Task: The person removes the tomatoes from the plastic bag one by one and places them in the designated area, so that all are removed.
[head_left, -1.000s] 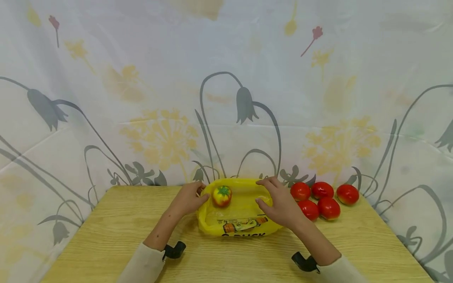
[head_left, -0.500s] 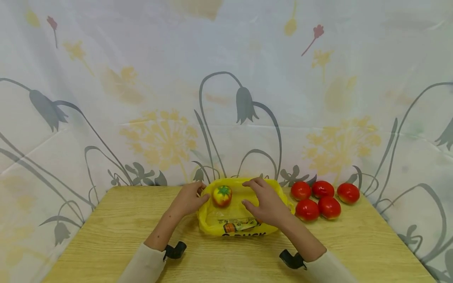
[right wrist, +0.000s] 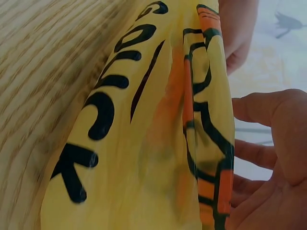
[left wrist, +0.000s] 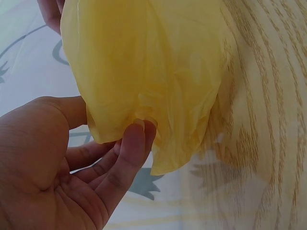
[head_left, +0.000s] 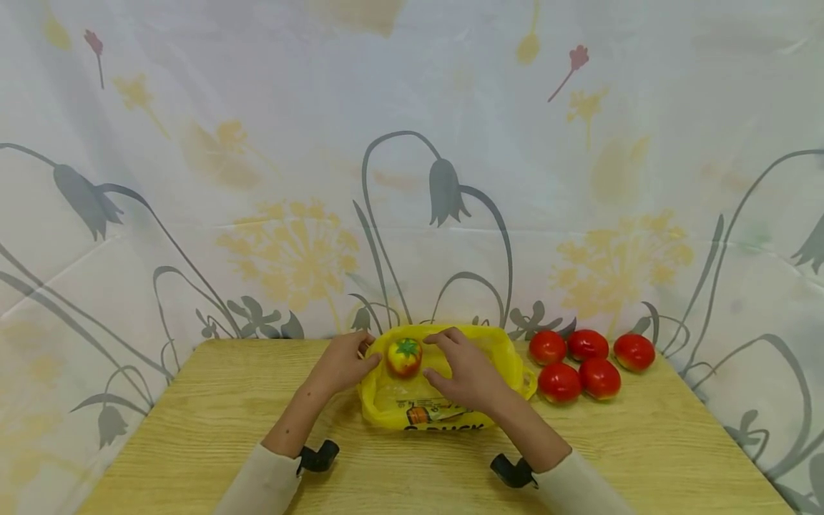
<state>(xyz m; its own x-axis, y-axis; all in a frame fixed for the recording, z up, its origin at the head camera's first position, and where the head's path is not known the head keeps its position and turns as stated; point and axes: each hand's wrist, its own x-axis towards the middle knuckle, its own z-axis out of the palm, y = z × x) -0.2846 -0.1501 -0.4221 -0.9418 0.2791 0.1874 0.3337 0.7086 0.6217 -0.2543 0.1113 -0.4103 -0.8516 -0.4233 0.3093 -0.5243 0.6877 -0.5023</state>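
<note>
A yellow plastic bag point(head_left: 502, 350) with black lettering stands on the table, its mouth spread wide. Inside, toward the left, lies a yellow-and-red tomato point(head_left: 404, 361) with a green leafy top. My left hand point(head_left: 343, 363) pinches the bag's left edge; in the left wrist view thumb and fingers hold the thin yellow plastic point(left wrist: 158, 86). Over the bag's middle, my right hand point(head_left: 468, 370) has its thumb and fingers spread apart, fingertips just right of the tomato. Whether they touch it I cannot tell. The right wrist view shows those fingers point(right wrist: 259, 153) partly hidden behind the bag wall.
Several shiny red tomatoes point(head_left: 601, 378) sit grouped on the wooden table point(head_left: 257, 390), right of the bag. A flower-patterned cloth point(head_left: 302, 143) hangs along the table's back edge.
My right hand has moved left, from the bag's right rim to over its middle, near the yellow-and-red tomato. The left hand has stayed at the bag's left edge.
</note>
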